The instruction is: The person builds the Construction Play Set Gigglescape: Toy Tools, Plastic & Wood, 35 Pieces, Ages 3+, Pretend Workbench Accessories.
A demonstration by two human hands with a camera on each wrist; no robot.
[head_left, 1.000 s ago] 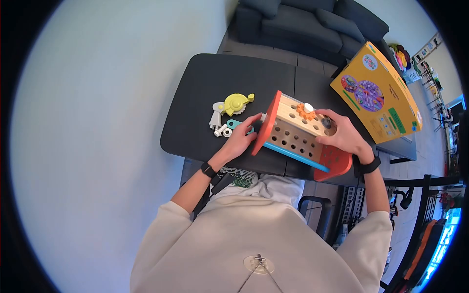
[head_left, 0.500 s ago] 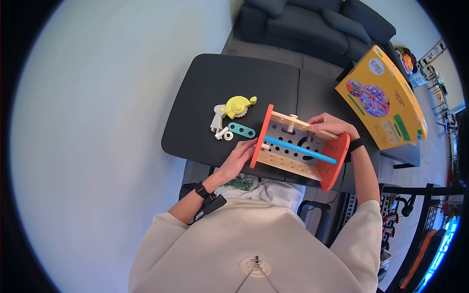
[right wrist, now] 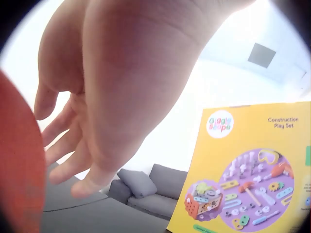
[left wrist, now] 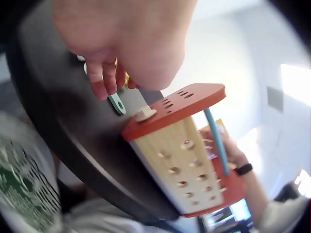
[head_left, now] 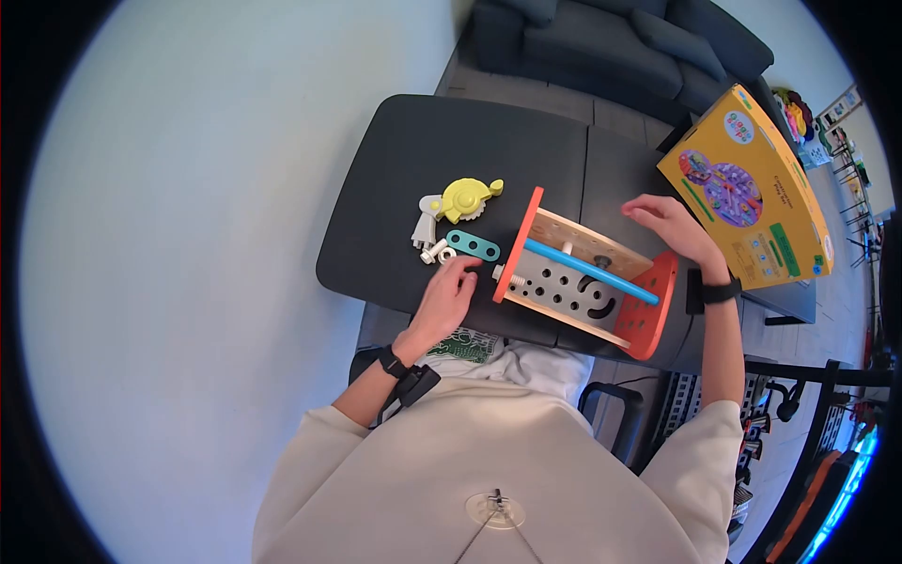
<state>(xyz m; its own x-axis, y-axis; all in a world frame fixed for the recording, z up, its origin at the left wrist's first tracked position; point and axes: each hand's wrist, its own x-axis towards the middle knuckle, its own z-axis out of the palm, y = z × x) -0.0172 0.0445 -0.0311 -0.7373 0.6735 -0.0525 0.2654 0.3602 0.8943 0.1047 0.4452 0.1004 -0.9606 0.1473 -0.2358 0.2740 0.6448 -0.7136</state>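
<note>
Hanging loose, left hand (head_left: 445,299) has nothing visible in its grip; fingers slack, tips just beside the right end of the three-hole teal strip (head_left: 464,242). Contact there: can't tell. Strip lies flat on the desk (head_left: 376,211), just beyond those fingertips, long axis slanting from far left to near right. Right hand (head_left: 678,228) is well apart from it, so left is the nearer one.

Wooden toolbox (head_left: 568,289) sits right of the left hand, between both hands. Long axis slants the same way, along the blue rod (head_left: 592,272) joining left end panel (head_left: 520,246) and right end panel (head_left: 651,324). Panel bolt (head_left: 498,273) pokes through the left one, head toward the left hand, gap between.

Right hand: fingers relaxed, holding nothing, off the toolbox on its far side.

Farther out: white nut (head_left: 447,255) and loose white bolt (head_left: 433,252) left of the strip, yellow circular saw (head_left: 467,200) beyond it. Construction Play Set carton (head_left: 742,193) stands right of the right hand.
</note>
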